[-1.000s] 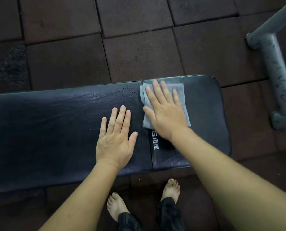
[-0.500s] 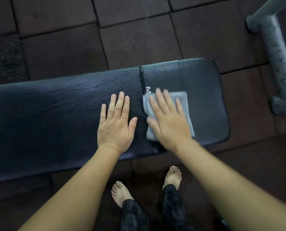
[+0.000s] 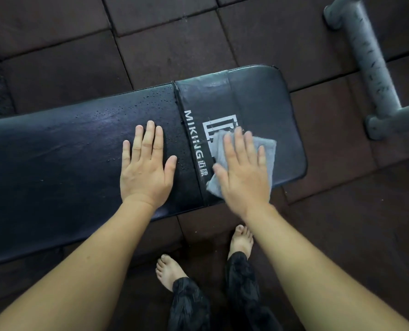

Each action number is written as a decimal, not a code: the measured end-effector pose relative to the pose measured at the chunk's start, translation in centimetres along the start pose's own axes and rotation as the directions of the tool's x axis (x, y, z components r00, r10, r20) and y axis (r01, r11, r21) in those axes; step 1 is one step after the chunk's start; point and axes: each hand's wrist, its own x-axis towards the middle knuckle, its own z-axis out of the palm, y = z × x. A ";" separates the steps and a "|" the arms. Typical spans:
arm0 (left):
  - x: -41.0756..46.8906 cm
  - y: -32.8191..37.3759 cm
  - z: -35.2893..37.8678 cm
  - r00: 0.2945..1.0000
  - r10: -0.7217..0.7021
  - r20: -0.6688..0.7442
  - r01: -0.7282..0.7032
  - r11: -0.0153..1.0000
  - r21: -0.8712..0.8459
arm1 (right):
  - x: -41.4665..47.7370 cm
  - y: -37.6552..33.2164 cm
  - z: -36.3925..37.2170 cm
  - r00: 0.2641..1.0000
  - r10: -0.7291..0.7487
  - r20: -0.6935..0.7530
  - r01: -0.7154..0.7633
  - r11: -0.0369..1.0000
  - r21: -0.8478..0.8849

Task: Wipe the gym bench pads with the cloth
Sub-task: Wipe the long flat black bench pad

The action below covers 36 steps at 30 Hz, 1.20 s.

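Cloth (image 3: 269,149): grey, folded, on the short end pad (image 3: 258,96), pressed down by the right hand (image 3: 244,173) with straight, spread fingers. Drawn from far edge toward near edge within the last second, so the logo is uncovered. Left hand (image 3: 146,168): flat, unmoved, on the long pad (image 3: 55,163). Droplets (image 3: 151,96) remain there, so that pad likely still needs wiping.

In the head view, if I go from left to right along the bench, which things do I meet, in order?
Long pad with droplets → left hand, flat on it → MIKING lettering → right hand, flat on the grey cloth → grey metal frame on the floor.
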 end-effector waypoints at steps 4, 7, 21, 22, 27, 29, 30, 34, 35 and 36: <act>0.0 0.0 0.0 1.000 0.003 -0.010 -0.003 1.000 -0.020 | -1.1 1.9 0.1 0.979 -0.198 0.040 0.200 0.979 -0.041; 0.0 -0.1 0.1 1.000 0.007 -0.020 -0.007 1.000 -0.016 | 5.7 4.6 -2.1 0.991 -0.128 0.036 0.128 0.992 -0.017; 0.0 0.0 0.3 0.999 0.005 -0.047 -0.007 1.000 -0.028 | 4.8 11.3 -3.0 0.999 -0.036 -0.003 0.036 0.999 0.031; 0.1 0.0 0.3 0.999 0.005 -0.048 -0.007 1.000 -0.025 | 7.2 11.6 -3.7 1.000 0.009 -0.014 -0.007 0.997 0.076; -0.1 0.0 0.3 0.999 0.003 -0.049 -0.004 1.000 -0.020 | 5.9 11.6 -3.6 1.000 0.025 0.001 -0.025 0.996 0.086; -0.1 0.0 0.3 0.998 0.005 -0.056 -0.006 1.000 -0.016 | 1.8 11.6 -2.9 0.999 -0.035 0.020 0.034 0.999 0.042; -0.1 0.1 0.3 0.998 0.004 -0.058 -0.005 1.000 -0.015 | 0.9 11.9 -2.6 0.998 -0.054 0.029 0.053 0.998 0.038; -0.1 0.0 0.4 0.998 0.007 -0.069 -0.007 1.000 0.002 | 7.7 12.2 -4.2 0.995 -0.092 0.044 0.090 0.994 0.062; -0.1 0.0 0.5 0.997 0.007 -0.071 -0.007 1.000 0.002 | 10.6 11.9 -4.7 0.994 -0.101 0.034 0.099 0.994 0.050; -0.1 0.0 0.5 0.997 0.007 -0.074 -0.007 1.000 0.002 | 13.7 11.4 -5.2 0.993 -0.113 0.026 0.112 0.993 0.034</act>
